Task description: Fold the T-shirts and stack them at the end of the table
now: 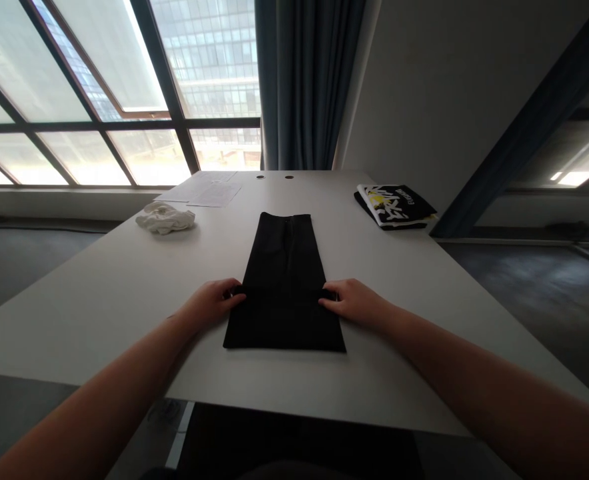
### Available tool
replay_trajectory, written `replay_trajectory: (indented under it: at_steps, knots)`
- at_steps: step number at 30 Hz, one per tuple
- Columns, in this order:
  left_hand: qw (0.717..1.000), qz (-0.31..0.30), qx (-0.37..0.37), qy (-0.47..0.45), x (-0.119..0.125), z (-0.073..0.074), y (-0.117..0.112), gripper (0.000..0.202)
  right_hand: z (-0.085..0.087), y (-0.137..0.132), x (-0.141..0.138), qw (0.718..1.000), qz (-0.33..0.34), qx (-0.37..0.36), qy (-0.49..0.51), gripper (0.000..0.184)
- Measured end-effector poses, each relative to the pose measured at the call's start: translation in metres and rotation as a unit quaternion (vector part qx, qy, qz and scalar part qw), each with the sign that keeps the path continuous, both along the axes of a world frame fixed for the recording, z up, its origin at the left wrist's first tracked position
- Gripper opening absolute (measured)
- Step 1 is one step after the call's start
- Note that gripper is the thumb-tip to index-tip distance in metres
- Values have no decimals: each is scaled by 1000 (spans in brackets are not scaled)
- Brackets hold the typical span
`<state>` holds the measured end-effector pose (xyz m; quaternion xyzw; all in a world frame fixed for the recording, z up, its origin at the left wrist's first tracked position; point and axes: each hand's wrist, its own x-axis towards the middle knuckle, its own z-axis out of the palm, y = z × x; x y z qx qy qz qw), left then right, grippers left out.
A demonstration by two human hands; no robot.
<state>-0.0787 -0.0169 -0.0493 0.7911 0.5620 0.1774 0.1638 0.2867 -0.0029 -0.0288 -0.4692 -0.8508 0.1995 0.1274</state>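
A black folded garment, its exact kind unclear, lies flat as a long narrow panel on the white table. My left hand pinches its left edge between thumb and fingers, a little above the near end. On the opposite edge, at about the same height, my right hand grips the black cloth in the same way. A faint crease runs down the middle of the upper part. The fingertips are partly tucked under or behind the fabric.
A crumpled white cloth lies at the left, with paper sheets behind it. Folded black and white printed clothes are stacked at the far right. Two round holes sit near the back edge, before a blue curtain.
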Motion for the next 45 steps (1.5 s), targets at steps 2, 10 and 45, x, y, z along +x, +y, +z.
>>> replay_trajectory:
  at_steps: [2, 10, 45]
  knots:
    - [999, -23, 23, -12, -2, -3, -1, 26, 2, -1, 0, 1000, 5, -11, -20, 14]
    - [990, -94, 99, -39, -1, -9, 10, 24, -4, 9, 9, 998, -59, -23, 0, 19]
    - [983, -166, 73, 15, -8, 8, 19, 29, -17, 24, 13, 975, 167, 139, 53, 38]
